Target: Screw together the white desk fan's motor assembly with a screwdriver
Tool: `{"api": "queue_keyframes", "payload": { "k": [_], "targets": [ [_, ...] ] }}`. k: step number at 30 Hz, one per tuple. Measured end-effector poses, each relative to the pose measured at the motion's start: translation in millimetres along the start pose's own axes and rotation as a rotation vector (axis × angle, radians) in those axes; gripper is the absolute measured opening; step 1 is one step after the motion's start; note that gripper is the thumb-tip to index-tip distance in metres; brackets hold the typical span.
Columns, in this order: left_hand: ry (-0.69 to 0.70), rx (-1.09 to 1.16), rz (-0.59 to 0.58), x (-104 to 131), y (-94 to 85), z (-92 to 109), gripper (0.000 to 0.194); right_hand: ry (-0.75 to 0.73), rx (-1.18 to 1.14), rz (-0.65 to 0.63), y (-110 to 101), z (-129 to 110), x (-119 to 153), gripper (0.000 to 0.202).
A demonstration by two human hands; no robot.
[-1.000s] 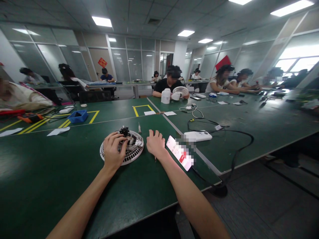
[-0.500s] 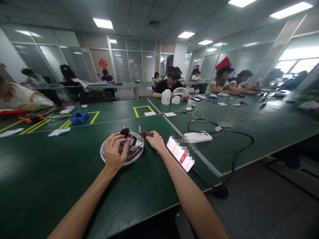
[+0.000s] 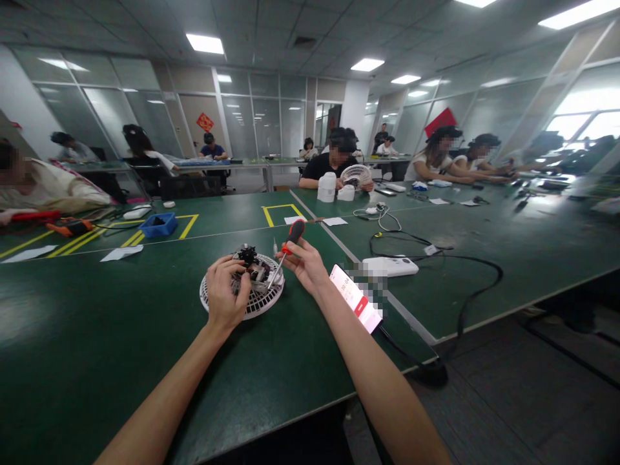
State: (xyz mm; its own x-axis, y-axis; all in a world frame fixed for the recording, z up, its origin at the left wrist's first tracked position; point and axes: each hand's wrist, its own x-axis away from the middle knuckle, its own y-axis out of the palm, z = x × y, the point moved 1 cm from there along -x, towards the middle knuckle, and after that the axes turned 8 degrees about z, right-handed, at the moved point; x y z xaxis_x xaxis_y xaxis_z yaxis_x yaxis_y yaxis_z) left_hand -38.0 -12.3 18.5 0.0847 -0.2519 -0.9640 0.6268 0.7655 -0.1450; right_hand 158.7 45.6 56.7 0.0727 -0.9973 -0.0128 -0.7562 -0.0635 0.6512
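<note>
A round white fan grille [image 3: 265, 303] lies on the green table, with black and white parts [image 3: 252, 261] on top of it. My left hand [image 3: 227, 290] rests over its left side, fingers curved and closed on the assembly. Between the fingers of my right hand [image 3: 305, 261] is a screwdriver [image 3: 295, 234] with a red and black handle, its handle raised and its shaft slanting down left toward the grille's right side. Whether the tip touches anything is hard to tell. A small pointed tube [image 3: 275, 247] stands just behind the grille.
Right of my right forearm lie a lit phone [image 3: 356, 300] and a white power bank [image 3: 391, 266], with black cables [image 3: 475, 259] beyond. A blue tray [image 3: 159, 225] sits back left. Across the table a person holds a white fan grille [image 3: 356, 175].
My right hand has lifted the screwdriver off the table and turned it so the shaft points at the grille. My left hand stays on the assembly. The view has shifted slightly.
</note>
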Motion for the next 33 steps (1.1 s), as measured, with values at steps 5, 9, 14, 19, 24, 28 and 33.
{"api": "queue_keyframes", "payload": {
  "k": [5,9,14,19,24,28,33],
  "targets": [
    [-0.034,0.009,0.010,1.2,0.4,-0.1,0.009,-0.087,-0.056,0.133,1.7,2.3,-2.4,0.057],
    [-0.031,0.012,0.022,1.2,1.5,1.2,0.011,-0.136,-0.051,0.174,1.1,3.3,-3.5,0.051],
    [-0.009,0.013,0.046,1.0,1.9,2.3,0.010,-0.166,-0.053,0.191,-1.8,2.7,-5.0,0.047],
    [0.010,0.008,0.058,0.6,1.6,4.1,0.011,-0.135,-0.070,0.173,-0.5,3.9,-4.3,0.046],
    [-0.038,0.006,0.054,0.4,1.1,4.1,0.008,-0.136,-0.070,0.130,1.7,1.9,-1.7,0.047],
    [-0.132,-0.017,0.027,0.0,0.6,1.8,0.012,-0.116,-0.078,0.098,1.8,-0.3,0.0,0.052],
    [-0.151,-0.007,0.036,0.3,0.4,-0.3,0.014,-0.084,-0.085,0.074,1.9,-1.2,2.1,0.054]
  ]
}}
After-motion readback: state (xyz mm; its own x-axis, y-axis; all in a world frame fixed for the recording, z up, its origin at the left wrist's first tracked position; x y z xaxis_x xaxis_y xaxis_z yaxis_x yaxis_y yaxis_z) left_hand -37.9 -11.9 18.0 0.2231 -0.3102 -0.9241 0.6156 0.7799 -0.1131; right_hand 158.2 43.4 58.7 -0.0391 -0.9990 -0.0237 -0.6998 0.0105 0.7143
